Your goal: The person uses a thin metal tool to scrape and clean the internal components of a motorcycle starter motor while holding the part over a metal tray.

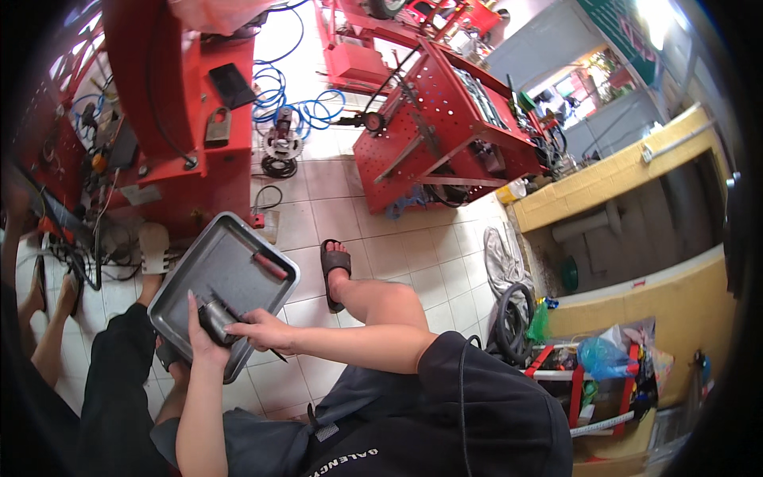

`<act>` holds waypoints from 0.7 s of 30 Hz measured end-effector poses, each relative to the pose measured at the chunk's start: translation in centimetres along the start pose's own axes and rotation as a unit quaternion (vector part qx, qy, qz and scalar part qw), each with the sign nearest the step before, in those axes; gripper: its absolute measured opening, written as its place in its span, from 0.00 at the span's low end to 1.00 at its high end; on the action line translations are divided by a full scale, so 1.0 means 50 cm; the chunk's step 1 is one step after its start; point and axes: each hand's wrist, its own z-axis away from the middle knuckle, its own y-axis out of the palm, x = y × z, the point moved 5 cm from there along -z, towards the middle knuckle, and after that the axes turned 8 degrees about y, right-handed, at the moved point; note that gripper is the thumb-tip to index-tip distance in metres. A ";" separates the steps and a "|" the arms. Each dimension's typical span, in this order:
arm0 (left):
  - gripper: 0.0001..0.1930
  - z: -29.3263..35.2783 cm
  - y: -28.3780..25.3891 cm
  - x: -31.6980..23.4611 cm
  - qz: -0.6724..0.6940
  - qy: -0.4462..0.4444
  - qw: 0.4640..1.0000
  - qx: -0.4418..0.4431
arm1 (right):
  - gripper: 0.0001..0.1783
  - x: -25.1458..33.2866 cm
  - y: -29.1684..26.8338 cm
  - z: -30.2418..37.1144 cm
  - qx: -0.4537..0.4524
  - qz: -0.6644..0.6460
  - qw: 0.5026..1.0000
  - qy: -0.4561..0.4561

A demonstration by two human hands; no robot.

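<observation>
Left hand point(200, 338) cups a small grey metal part point(214, 318) over a grey metal tray point(199, 266); right hand point(266, 330) pinches a thin dark tool point(238, 318) against it; a red-handled tool point(270, 265) lies in the tray.

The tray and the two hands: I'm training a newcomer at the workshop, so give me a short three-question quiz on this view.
1. True or false: the left hand holds a small grey metal part over the tray.
2. What does the right hand grip?
A. a thin dark tool
B. a blue hose
C. a padlock
3. Fill in: a tool with a ___ handle lies in the tray near its far right rim.

Key: 1 true; 2 A; 3 red.
</observation>
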 end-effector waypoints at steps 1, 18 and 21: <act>0.27 0.002 -0.002 -0.001 -0.001 0.016 1.000 -0.019 | 0.24 0.002 0.002 0.002 0.008 0.027 0.999 0.018; 0.21 -0.064 -0.035 -0.077 0.068 0.038 0.996 -0.032 | 0.19 0.080 -0.008 0.043 0.134 0.198 0.970 0.043; 0.21 -0.037 -0.063 -0.071 0.043 0.040 0.996 -0.066 | 0.20 0.067 0.040 0.046 0.192 0.216 0.953 0.087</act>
